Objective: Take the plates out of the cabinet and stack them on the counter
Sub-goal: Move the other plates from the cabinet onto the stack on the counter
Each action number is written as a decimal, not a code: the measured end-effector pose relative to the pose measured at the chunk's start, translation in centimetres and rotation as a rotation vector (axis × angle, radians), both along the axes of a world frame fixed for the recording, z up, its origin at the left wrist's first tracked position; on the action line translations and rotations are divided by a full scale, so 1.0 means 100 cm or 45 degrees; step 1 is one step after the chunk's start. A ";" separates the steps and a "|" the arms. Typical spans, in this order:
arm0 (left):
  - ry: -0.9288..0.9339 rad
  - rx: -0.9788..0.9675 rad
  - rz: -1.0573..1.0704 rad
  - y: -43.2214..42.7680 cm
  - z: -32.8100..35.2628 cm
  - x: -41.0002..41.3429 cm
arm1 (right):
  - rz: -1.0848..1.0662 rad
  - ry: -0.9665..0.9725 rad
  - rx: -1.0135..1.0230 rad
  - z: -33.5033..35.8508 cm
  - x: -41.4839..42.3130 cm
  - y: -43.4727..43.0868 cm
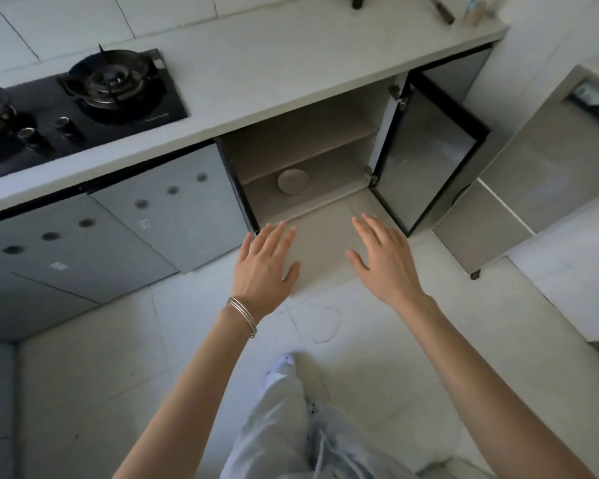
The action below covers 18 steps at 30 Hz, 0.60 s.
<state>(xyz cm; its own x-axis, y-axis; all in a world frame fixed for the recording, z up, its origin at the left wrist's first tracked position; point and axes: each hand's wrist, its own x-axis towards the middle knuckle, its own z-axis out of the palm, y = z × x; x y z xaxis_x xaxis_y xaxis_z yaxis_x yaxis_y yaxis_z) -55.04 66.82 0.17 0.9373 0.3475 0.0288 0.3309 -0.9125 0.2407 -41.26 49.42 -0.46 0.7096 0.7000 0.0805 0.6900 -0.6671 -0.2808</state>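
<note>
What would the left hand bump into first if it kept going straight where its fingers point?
Probably nothing until the plate inside the open cabinet. The left hand points into that opening, though depth is hard to judge.

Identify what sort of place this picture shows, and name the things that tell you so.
Most likely a home kitchen. A gas hob is set into a pale counter, and below it an open cabinet holds a plate on its bottom shelf.

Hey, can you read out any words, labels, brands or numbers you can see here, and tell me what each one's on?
None can be read.
Hob: pale print at its front right corner, too small and blurred.
Cabinet door: small white sticker with marks, too blurred.
Lower panel: white sticker, no legible text.
</note>
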 end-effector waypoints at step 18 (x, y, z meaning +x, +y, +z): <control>-0.011 -0.019 -0.187 0.099 0.004 0.183 | -0.165 -0.071 -0.020 0.021 0.150 0.074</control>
<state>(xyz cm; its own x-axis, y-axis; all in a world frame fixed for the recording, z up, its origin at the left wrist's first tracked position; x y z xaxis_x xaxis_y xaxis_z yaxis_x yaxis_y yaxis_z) -36.76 76.69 0.54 0.9778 0.2069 0.0333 0.1917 -0.9472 0.2571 -26.28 56.83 1.68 0.7887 0.6045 0.1117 0.6121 -0.7556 -0.2334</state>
